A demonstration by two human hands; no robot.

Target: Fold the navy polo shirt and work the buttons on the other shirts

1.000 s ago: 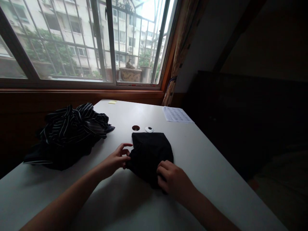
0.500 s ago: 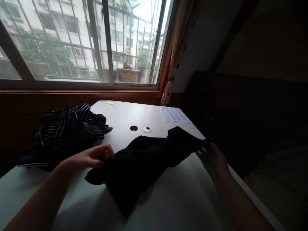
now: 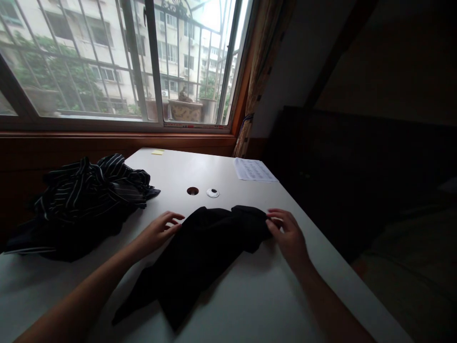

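Observation:
A black garment (image 3: 207, 247) lies crumpled across the white table (image 3: 250, 295), one dark corner trailing toward the near left. At its upper left edge is my left hand (image 3: 157, 232), fingers stretched out and apart, fingertips at or just beside the cloth. My right hand (image 3: 290, 236) pinches the garment's right end between thumb and fingers. The garment is too dark to make out its kind or its folds.
A heap of black striped clothes (image 3: 89, 195) sits on the table's left side. Beyond the garment are a round cable hole (image 3: 193, 191) and its white cover (image 3: 213, 193). Printed paper (image 3: 255, 170) and a yellow note (image 3: 157, 152) lie near the far edge, below a barred window (image 3: 114, 62).
My right hand has come inward to the left, and the garment's stretched right end has dropped and bunched. My left hand has let go of the cloth and moved up and right.

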